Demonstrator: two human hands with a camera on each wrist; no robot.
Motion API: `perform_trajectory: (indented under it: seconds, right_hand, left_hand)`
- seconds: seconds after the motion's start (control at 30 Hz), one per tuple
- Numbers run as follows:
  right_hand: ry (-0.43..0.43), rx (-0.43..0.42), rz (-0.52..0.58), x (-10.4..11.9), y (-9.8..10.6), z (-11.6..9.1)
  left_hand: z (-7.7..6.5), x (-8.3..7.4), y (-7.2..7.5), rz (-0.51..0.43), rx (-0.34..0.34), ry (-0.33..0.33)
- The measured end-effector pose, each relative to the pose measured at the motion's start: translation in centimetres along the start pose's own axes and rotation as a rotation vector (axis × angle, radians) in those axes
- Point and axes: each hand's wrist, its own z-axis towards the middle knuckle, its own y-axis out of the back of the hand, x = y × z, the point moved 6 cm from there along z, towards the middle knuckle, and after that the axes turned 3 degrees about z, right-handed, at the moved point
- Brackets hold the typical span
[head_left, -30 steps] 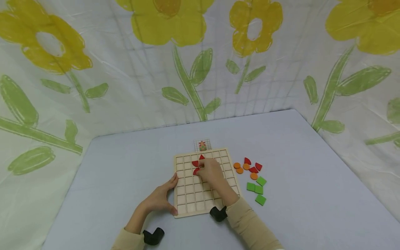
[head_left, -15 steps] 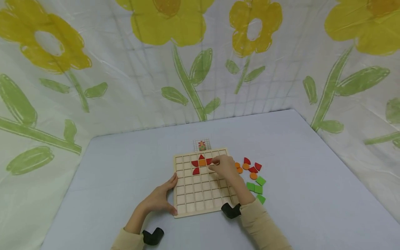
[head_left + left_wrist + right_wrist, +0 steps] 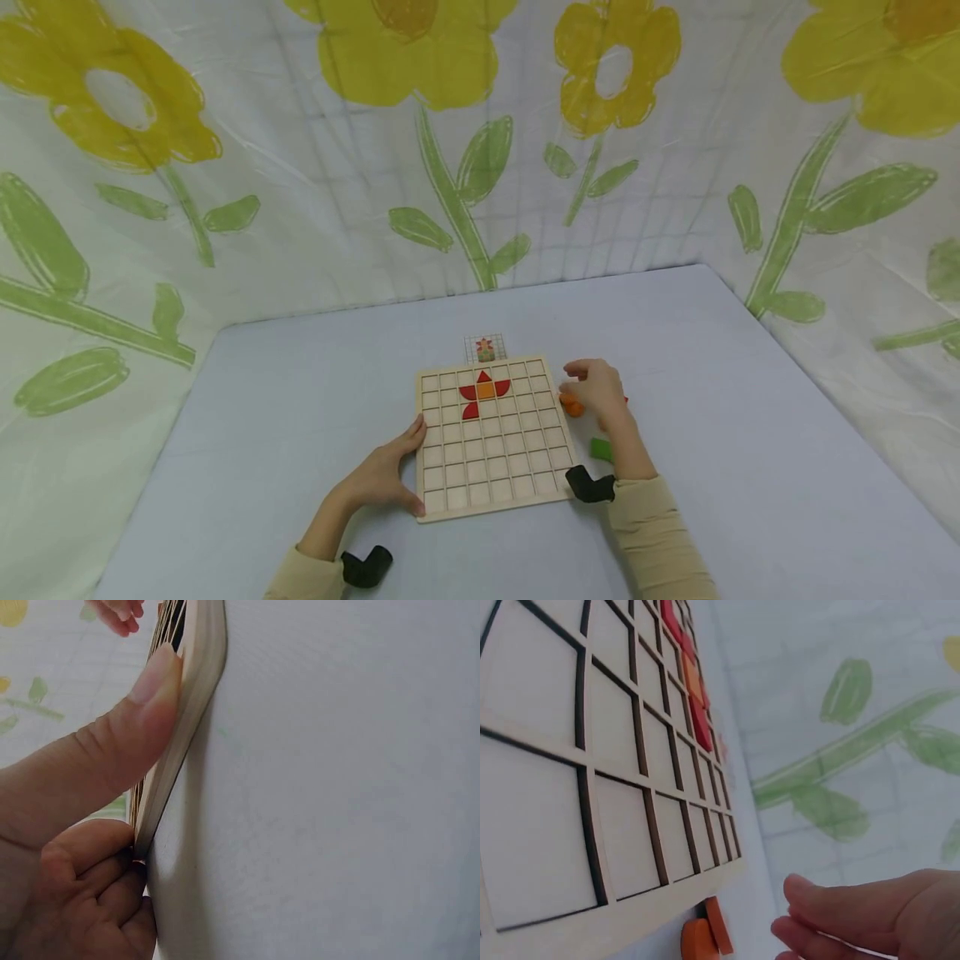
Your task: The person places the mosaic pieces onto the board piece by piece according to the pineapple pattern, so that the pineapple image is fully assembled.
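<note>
A pale wooden grid board (image 3: 480, 465) lies on the table. Near its far side sit an orange square (image 3: 486, 390), a red triangle (image 3: 483, 377) above it and red quarter-round pieces (image 3: 502, 388) around it. My left hand (image 3: 381, 477) holds the board's left edge, thumb at the near corner and fingers farther up; the left wrist view shows the thumb (image 3: 131, 724) on the rim. Just beyond the right edge, my right hand (image 3: 597, 388) hovers with loosely bent fingers and nothing in them. Orange round pieces (image 3: 573, 407) lie beneath it, partly hidden.
A small pattern card (image 3: 485, 348) lies behind the board. Green pieces (image 3: 601, 448) and a bit of red show past the right arm, which hides the others. A flower-printed curtain (image 3: 322, 225) hangs behind the table.
My right hand has moved right, from the grid to the loose pieces. The orange square and the right red quarter-round now show uncovered on the board. My left hand stays put.
</note>
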Motion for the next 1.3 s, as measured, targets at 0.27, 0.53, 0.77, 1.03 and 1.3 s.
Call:
perform_trajectory:
  seconds: [0.27,0.53,0.77,1.03,1.3]
  right_hand:
    - [-0.055,0.039,-0.036,-1.4,0.1,0.1]
    - [-0.068,0.042,-0.055,-1.6,-0.1,-0.2]
    - [-0.061,0.045,-0.058,-1.5,-0.4,-0.2]
    - [-0.046,0.036,-0.093,-1.3,-0.6,-0.1]
    - [-0.049,0.025,-0.126,-1.5,-0.8,0.1]
  left_hand:
    - [0.0,0.1,0.0,-0.005,0.001,0.007]
    - [0.0,-0.2,0.0,-0.017,0.002,0.012]
    - [0.0,0.0,0.0,-0.012,0.004,0.009]
    - [0.0,0.0,0.1,-0.010,0.001,0.006]
    - [-0.1,-0.3,0.1,-0.016,-0.003,0.002]
